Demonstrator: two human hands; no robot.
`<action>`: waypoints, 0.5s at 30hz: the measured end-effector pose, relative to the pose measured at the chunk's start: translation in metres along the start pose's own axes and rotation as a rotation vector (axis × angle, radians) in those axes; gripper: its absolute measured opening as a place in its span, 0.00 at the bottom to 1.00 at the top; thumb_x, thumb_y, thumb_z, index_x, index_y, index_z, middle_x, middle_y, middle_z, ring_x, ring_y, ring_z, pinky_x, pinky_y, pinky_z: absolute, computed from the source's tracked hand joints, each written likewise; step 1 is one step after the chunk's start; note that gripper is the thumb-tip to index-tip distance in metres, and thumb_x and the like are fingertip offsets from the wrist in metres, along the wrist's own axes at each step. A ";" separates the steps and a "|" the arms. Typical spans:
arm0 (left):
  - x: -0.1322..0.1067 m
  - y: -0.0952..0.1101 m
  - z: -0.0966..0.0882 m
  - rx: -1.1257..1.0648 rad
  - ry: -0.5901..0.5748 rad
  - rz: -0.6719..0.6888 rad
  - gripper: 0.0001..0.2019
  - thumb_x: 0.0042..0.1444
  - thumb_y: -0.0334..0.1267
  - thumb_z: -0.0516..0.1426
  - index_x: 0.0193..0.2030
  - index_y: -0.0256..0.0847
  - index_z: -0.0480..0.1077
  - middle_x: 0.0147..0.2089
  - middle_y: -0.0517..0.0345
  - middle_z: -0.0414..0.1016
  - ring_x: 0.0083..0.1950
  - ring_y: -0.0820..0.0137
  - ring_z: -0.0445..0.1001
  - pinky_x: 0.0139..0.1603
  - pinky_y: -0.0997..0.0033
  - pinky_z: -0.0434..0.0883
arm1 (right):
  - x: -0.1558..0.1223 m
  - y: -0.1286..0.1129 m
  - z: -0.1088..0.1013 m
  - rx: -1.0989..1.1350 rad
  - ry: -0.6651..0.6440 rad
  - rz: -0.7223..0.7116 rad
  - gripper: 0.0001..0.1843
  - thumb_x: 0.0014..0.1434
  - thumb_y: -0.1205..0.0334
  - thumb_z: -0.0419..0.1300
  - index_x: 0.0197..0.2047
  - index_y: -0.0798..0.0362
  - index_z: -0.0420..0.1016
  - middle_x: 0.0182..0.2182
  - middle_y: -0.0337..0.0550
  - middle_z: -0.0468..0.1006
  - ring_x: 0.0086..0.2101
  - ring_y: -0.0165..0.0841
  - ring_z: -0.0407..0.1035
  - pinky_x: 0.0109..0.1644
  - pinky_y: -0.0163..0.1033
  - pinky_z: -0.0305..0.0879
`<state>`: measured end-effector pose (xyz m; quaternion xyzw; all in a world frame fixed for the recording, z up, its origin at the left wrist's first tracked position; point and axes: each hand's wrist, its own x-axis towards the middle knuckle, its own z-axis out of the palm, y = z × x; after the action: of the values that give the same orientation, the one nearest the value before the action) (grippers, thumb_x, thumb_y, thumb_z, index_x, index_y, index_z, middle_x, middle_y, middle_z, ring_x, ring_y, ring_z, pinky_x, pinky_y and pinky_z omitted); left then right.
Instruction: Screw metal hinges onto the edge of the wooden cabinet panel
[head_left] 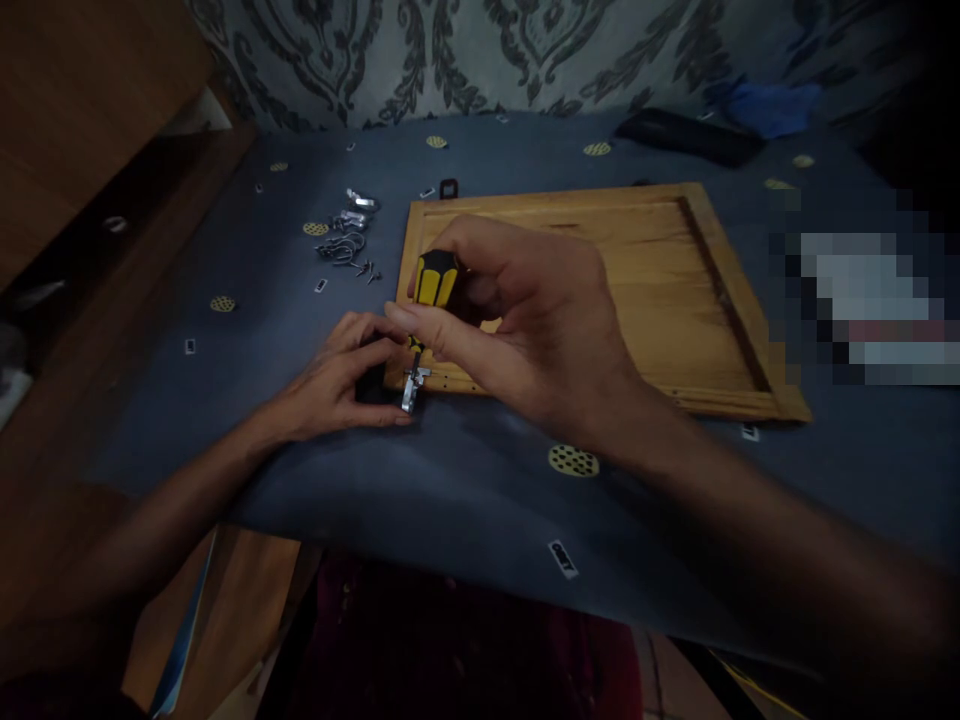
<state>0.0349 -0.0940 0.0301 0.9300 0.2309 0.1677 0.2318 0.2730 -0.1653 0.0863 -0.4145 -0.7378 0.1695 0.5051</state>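
Note:
My right hand [517, 320] is closed around a yellow and black screwdriver [436, 280], held upright with its tip down at the near left corner of a wooden cabinet door [637, 290]. A small metal hinge [412, 385] sits at that corner under the tip. My left hand [341, 380] rests on the blue cloth beside the corner, its fingers pinched on the hinge. The door lies flat on the cloth, inner side up.
A pile of metal hinges and screws [349, 235] lies on the blue cloth [262, 400] to the far left of the door. A dark flat object [686, 135] and a blue rag [772, 105] lie at the back. A wooden surface [90, 130] stands on the left.

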 end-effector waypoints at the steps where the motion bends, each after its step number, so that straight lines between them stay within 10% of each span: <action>1: 0.000 0.000 0.000 0.000 -0.001 0.001 0.28 0.64 0.65 0.66 0.59 0.47 0.78 0.63 0.48 0.76 0.64 0.49 0.72 0.67 0.43 0.73 | 0.000 0.000 0.000 -0.001 -0.005 0.002 0.22 0.75 0.42 0.62 0.35 0.48 0.70 0.26 0.33 0.72 0.27 0.30 0.65 0.34 0.39 0.65; 15: 0.001 -0.002 0.002 -0.005 0.005 -0.014 0.30 0.62 0.68 0.66 0.60 0.48 0.78 0.59 0.49 0.77 0.60 0.50 0.74 0.65 0.43 0.73 | 0.000 -0.003 -0.001 -0.031 -0.048 -0.008 0.20 0.74 0.43 0.63 0.35 0.47 0.70 0.29 0.34 0.76 0.30 0.32 0.72 0.40 0.41 0.71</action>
<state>0.0355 -0.0928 0.0279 0.9273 0.2377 0.1688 0.2349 0.2720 -0.1676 0.0887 -0.4152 -0.7540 0.1658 0.4812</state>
